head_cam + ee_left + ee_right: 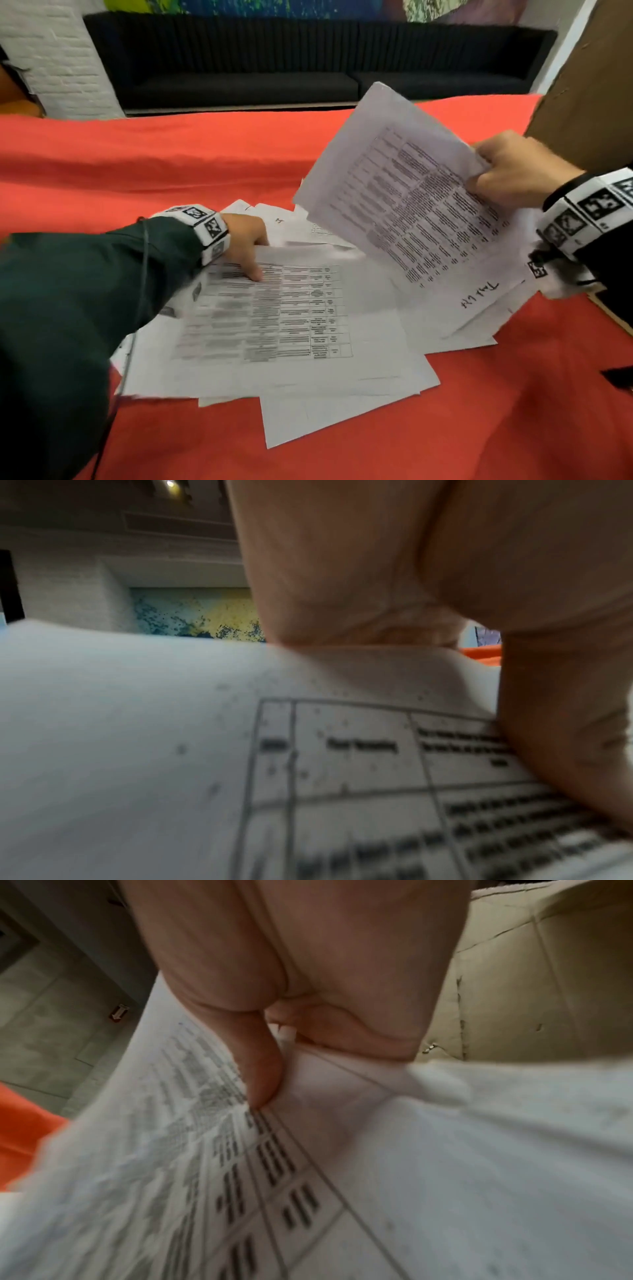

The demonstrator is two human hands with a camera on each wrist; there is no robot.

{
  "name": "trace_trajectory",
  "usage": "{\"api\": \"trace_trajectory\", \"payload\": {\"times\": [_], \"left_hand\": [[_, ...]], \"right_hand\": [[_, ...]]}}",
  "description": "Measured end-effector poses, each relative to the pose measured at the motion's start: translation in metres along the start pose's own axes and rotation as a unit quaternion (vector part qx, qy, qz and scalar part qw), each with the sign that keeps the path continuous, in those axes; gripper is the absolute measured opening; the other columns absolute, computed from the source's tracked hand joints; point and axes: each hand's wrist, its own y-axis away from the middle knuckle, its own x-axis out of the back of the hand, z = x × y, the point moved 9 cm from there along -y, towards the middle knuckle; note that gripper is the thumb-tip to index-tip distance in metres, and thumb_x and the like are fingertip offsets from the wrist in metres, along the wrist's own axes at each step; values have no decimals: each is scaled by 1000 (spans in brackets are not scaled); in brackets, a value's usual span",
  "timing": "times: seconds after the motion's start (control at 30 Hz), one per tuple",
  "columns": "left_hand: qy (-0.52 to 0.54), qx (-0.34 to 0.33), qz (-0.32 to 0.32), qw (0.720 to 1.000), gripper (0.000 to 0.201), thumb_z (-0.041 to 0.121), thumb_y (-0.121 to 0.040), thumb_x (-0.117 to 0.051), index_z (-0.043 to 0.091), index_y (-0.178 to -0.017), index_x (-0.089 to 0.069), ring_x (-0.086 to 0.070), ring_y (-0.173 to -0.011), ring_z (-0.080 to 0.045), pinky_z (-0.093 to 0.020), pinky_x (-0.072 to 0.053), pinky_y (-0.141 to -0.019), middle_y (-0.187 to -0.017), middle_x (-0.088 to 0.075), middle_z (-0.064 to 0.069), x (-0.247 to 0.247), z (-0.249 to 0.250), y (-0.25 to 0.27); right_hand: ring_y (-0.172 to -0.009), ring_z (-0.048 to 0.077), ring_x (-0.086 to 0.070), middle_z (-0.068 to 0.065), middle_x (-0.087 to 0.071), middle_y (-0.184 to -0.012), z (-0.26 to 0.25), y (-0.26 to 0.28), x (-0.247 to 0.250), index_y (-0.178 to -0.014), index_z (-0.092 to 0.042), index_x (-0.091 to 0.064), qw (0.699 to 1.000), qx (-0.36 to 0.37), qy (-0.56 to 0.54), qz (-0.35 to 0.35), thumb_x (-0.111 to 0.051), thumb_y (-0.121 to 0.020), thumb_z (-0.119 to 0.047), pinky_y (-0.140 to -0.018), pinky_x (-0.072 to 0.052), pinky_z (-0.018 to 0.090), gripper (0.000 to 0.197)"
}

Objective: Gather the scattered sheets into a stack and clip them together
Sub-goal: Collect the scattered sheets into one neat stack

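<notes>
Head view: loose pile of sheets [301, 342] nearest on red cloth [496, 411], unsquared, pinned by left hand [245, 241], thumb and fingers pressed flat. Beyond, right hand [513, 171] pinching lifted sheets [404, 205] at their edge. Gathering partly done, squaring and clipping left, no clip visible; open cloth behind, cardboard [582, 85] close at right.

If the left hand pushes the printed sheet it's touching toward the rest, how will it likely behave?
Probably floppy: the sheets the right hand grips already bow in the air. The printed sheet under the left hand lies on loose papers, so it would likely slide easily and may drag neighbours askew. Pushed at one edge, it might buckle rather than move whole.
</notes>
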Motion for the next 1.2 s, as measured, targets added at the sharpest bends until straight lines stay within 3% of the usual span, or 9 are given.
{"api": "trace_trajectory", "payload": {"times": [0.13, 0.27, 0.37, 0.47, 0.67, 0.83, 0.97, 1.1, 1.2], "left_hand": [[-64, 53, -87, 993, 30, 51, -74, -84, 32, -73, -62, -66, -74, -9, -26, -50, -68, -76, -68, 16, -21, -76, 33], [-39, 78, -102, 991, 23, 44, -76, -84, 31, -78, -65, -68, -70, -1, -20, -50, -64, -74, -73, 15, -33, -159, 66], [42, 93, -67, 992, 21, 34, -76, -86, 22, -89, -73, -65, -59, 3, -17, -50, -60, -70, -75, 16, -32, -210, 88], [106, 127, 29, 986, 27, 38, -74, -89, 17, -81, -74, -59, -48, 2, -15, -47, -51, -59, -72, 10, -14, -240, 103], [189, 129, 68, 971, 23, 34, -88, -78, 21, -70, -69, -61, -48, 3, -15, -44, -49, -53, -69, 16, -31, -206, 70], [175, 130, 62, 974, 31, 44, -77, -86, 22, -91, -70, -68, -77, -16, -28, -47, -68, -84, -74, 5, -34, -169, 36], [139, 176, 80, 971, 53, 38, -75, -89, 7, -108, -61, -66, -97, -28, -33, -50, -76, -103, -69, -6, -30, -158, 36], [145, 185, 92, 968, 32, 41, -82, -83, 10, -87, -76, -68, -74, -25, -30, -50, -63, -78, -73, -6, -22, -169, 57], [167, 201, 128, 957, 28, 40, -87, -78, 12, -92, -78, -70, -74, -26, -37, -56, -71, -79, -76, -5, -7, -189, 95]], "right_hand": [[-74, 31, -56, 13, -62, -79, -28, -26, -34, -74, -10, -56, 996, 41, 28, -71, -60, -91, -15, -63, -41, 35, 18], [-83, 33, -55, 21, -62, -98, -57, -49, -94, -92, -12, -54, 990, 40, 89, -102, -55, -88, -15, -72, -44, 34, 5], [-83, 31, -55, 17, -63, -97, -67, -51, -145, -95, -7, -55, 982, 35, 107, -150, -58, -92, -16, -71, -43, 33, 10], [-85, 31, -58, 15, -63, -97, -64, -52, -174, -106, -4, -63, 979, 31, 121, -160, -57, -95, -21, -74, -47, 33, 21], [-75, 31, -59, 14, -63, -86, -45, -59, -157, -100, -4, -64, 988, -19, 73, -133, -61, -92, -15, -71, -44, 33, 14], [-82, 31, -65, 19, -71, -90, -14, -45, -132, -98, -1, -70, 990, -50, -21, -131, -68, -84, -4, -70, -46, 32, 15], [-70, 27, -64, 7, -72, -72, 14, -20, -126, -96, -1, -71, 978, -84, -128, -139, -66, -87, 5, -57, -49, 25, 12], [-94, 43, -71, 26, -73, -98, 31, 11, -132, -100, 1, -68, 938, -140, -271, -166, -58, -90, 12, -90, -57, 56, 18], [-88, 40, -71, 24, -74, -96, 32, 31, -130, -102, -1, -67, 911, -150, -339, -179, -51, -94, 15, -81, -59, 47, 24]]}}
